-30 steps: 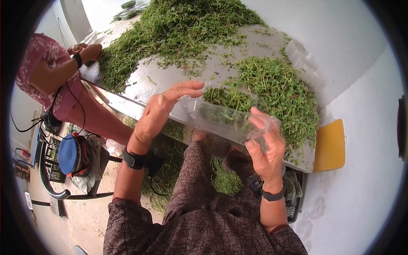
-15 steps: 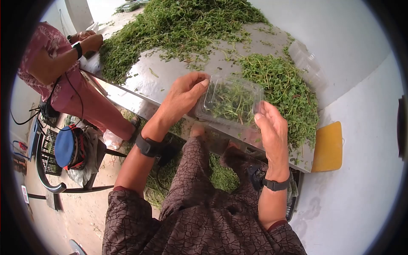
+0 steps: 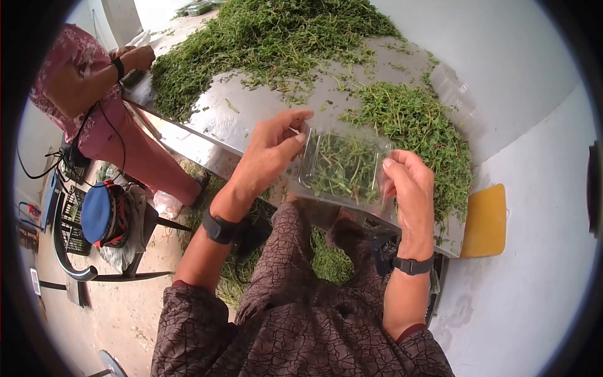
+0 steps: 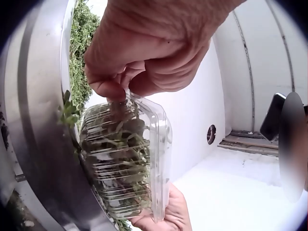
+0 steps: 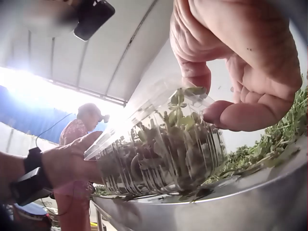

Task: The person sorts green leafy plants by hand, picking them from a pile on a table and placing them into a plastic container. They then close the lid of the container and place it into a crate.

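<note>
A clear plastic clamshell box (image 3: 345,164) filled with leafy green stems is held at the front edge of the steel table (image 3: 248,103), its lid lying over the greens. My left hand (image 3: 271,151) pinches the box's left rim between thumb and fingers; in the left wrist view, the left hand (image 4: 154,48) grips the rim from above the ribbed box (image 4: 122,161). At the opposite rim, my right hand (image 3: 411,185) pinches with thumb and curled fingers. The right wrist view shows the right hand (image 5: 250,72) with its fingertips at a corner of the box.
A large heap of greens (image 3: 270,47) covers the far table, with a smaller pile (image 3: 414,122) at right. Clear containers (image 3: 457,94) lean by the wall near a yellow board (image 3: 485,220). Another person (image 3: 78,81) works at left, behind a chair bearing a blue cap (image 3: 99,213).
A second ago the hands were farther apart with fingers stretched around the box. The lid then came down over the greens, and both hands now pinch the rims, the box tipped more toward the camera.
</note>
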`<state>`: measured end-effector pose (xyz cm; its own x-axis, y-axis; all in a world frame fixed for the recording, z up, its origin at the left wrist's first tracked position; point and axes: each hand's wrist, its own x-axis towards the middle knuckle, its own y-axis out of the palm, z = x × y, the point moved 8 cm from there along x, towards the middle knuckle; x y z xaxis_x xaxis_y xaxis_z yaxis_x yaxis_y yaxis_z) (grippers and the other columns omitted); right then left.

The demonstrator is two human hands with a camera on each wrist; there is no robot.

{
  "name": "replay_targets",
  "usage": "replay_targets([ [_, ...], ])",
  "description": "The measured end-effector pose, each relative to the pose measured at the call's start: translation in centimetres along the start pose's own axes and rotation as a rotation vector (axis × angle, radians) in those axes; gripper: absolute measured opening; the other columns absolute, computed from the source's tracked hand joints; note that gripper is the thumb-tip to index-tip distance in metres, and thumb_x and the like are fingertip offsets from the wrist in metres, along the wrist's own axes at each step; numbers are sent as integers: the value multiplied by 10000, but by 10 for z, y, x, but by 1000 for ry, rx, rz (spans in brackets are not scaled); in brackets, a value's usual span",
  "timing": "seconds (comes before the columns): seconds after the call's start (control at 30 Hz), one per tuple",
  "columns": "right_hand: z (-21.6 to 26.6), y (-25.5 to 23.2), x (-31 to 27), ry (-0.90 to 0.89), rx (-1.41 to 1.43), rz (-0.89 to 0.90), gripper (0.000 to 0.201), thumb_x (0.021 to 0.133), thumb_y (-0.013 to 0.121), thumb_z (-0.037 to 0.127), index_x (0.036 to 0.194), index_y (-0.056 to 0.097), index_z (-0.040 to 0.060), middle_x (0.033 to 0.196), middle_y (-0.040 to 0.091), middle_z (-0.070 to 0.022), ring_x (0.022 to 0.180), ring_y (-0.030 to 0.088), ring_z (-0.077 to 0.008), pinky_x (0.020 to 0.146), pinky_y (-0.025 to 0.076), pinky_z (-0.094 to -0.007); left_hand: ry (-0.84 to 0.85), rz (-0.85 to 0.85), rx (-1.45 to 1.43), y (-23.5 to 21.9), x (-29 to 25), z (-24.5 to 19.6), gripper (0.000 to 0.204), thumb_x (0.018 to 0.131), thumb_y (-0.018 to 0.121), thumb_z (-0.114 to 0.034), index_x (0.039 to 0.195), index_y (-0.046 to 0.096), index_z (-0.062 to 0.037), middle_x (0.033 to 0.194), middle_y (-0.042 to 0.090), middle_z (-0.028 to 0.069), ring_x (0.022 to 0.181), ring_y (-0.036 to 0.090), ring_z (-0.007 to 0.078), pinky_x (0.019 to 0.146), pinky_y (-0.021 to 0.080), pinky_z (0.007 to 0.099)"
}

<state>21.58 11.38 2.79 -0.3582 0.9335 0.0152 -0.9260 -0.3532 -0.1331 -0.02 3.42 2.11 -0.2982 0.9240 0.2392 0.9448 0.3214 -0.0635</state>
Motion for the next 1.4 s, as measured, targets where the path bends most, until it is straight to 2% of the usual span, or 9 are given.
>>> replay_targets([
  [0.3, -7, -4, -29, -26, 96, 59, 186, 897, 620, 164, 826, 577, -2, 608, 549, -2, 479, 482, -48, 444, 386, -212, -106, -73, -120, 10, -45, 2, 156, 979, 542, -176, 1063, 600, -58, 774, 508, -97, 618, 393, -15, 537, 311, 157],
  [0.43, -14, -6, -46, -8, 101, 67, 208, 912, 613, 179, 793, 571, 14, 568, 527, 8, 465, 476, -45, 436, 384, -207, -123, -96, -136, 13, -66, 0, 116, 961, 560, -146, 1018, 610, -59, 760, 518, -93, 602, 389, -18, 513, 285, 156],
  [0.5, -22, -2, -53, 31, 101, 173, 231, 922, 612, 202, 784, 566, 22, 564, 524, 12, 469, 484, -42, 435, 387, -203, -141, -93, -82, 15, -76, 0, 108, 955, 563, -137, 1007, 614, -58, 745, 514, -93, 590, 383, -16, 506, 283, 160],
  [0.6, -34, -5, -60, 74, 98, 208, 258, 928, 615, 228, 780, 560, 24, 573, 531, 9, 464, 488, -41, 432, 396, -200, -162, -101, -35, 19, -88, 5, 98, 943, 564, -115, 992, 624, -57, 704, 503, -93, 565, 375, -12, 491, 284, 167],
  [0.73, -44, -6, -75, 151, 44, 165, 270, 934, 613, 240, 794, 563, 15, 578, 538, 4, 465, 497, -43, 431, 398, -198, -147, -119, 24, 21, -98, 7, 109, 945, 555, -105, 1009, 626, -53, 710, 515, -89, 563, 385, -11, 497, 308, 162],
  [0.9, -42, -7, -82, 107, 86, 213, 247, 934, 607, 221, 837, 579, -5, 575, 537, -1, 463, 492, -50, 427, 391, -213, -223, -122, 5, 23, -110, 16, 117, 946, 546, -92, 1013, 629, -43, 735, 541, -85, 563, 389, -17, 495, 318, 162],
  [1.0, -42, -7, -86, 99, 103, 221, 231, 933, 597, 200, 845, 580, -13, 574, 537, -4, 462, 496, -56, 425, 389, -220, -188, -127, 33, 25, -111, 11, 121, 941, 543, -81, 1012, 632, -39, 735, 545, -81, 562, 391, -16, 494, 318, 164],
  [1.17, -48, -9, -96, 178, 24, 192, 176, 922, 584, 150, 888, 579, -23, 583, 538, 0, 470, 492, -52, 436, 387, -207, -274, -111, 28, 28, -119, 14, 114, 926, 549, -68, 993, 635, -32, 758, 568, -71, 576, 416, -9, 507, 328, 162],
  [1.4, -58, -15, -112, 156, 50, 192, 180, 933, 576, 150, 990, 582, -20, 621, 551, 4, 476, 496, -43, 438, 386, -190, -215, -38, 70, 33, -136, 17, 91, 921, 539, -39, 965, 615, -14, 753, 564, -51, 613, 477, 10, 537, 380, 176],
])
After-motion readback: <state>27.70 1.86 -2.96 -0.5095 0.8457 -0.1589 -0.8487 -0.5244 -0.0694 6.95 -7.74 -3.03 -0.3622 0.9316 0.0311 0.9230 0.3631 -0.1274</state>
